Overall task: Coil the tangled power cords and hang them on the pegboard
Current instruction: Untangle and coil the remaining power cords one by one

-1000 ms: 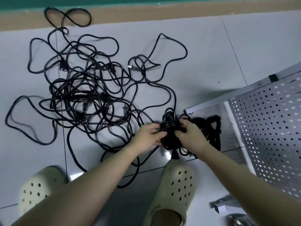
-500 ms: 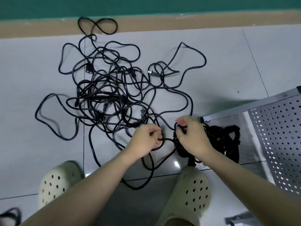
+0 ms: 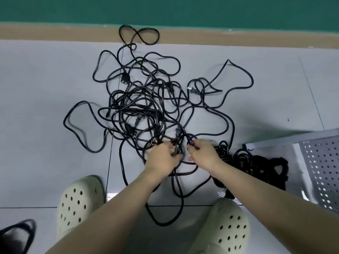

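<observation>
A big tangle of black power cords (image 3: 146, 107) sprawls over the grey floor in front of me. My left hand (image 3: 162, 156) reaches into its near edge, fingers curled among the strands. Just to the right, my right hand (image 3: 203, 153) pinches a cord loop between fingertips. Coiled black cord bundles (image 3: 256, 165) lie on the floor at the right, beside my right wrist. The metal pegboard (image 3: 322, 173) lies flat at the right edge.
My two cream clogs (image 3: 78, 200) (image 3: 227, 228) stand at the bottom, cords looping between them. A black shoe tip (image 3: 16, 235) shows at bottom left. A tan baseboard (image 3: 238, 36) and green wall run along the top.
My hands let go of the coiled bundle, which now lies at the right, and moved left into the tangle to take up a loose cord. The view shifted left.
</observation>
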Action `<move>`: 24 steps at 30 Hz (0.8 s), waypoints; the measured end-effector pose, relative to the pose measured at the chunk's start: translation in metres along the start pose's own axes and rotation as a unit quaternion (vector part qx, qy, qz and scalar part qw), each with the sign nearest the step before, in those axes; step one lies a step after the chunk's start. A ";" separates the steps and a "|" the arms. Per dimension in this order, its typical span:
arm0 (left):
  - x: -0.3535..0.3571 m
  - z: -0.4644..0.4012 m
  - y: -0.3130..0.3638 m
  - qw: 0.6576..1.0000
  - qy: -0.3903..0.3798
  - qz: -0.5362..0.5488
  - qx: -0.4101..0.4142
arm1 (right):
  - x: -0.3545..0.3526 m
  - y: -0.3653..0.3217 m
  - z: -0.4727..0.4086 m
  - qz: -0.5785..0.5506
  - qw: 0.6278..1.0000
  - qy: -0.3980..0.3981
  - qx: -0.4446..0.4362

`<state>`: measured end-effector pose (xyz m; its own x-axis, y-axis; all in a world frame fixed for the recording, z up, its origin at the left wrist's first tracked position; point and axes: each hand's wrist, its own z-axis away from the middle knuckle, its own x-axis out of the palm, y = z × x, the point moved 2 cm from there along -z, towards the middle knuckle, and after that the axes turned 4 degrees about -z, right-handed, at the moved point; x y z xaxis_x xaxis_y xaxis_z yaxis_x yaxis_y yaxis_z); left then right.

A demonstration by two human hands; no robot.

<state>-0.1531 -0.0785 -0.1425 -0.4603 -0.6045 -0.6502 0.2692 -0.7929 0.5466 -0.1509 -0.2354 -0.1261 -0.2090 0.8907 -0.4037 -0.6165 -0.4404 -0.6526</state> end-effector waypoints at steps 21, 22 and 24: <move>-0.049 0.046 -0.018 0.945 0.143 0.289 0.047 | -0.009 -0.029 0.071 -0.157 0.956 -0.192 -0.155; -0.059 0.048 -0.016 0.926 0.158 0.338 0.046 | -0.009 -0.033 0.077 -0.142 0.954 -0.204 -0.169; -0.076 0.045 -0.011 0.918 0.133 0.371 0.051 | -0.009 -0.041 0.087 -0.149 0.950 -0.212 -0.174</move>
<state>-0.1592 -0.0206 -0.0756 0.0433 -0.9832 -0.1771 0.3381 -0.1524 0.9287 -0.1898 -0.2162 -0.0402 -0.3964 0.9147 0.0784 -0.4238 -0.1066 -0.8995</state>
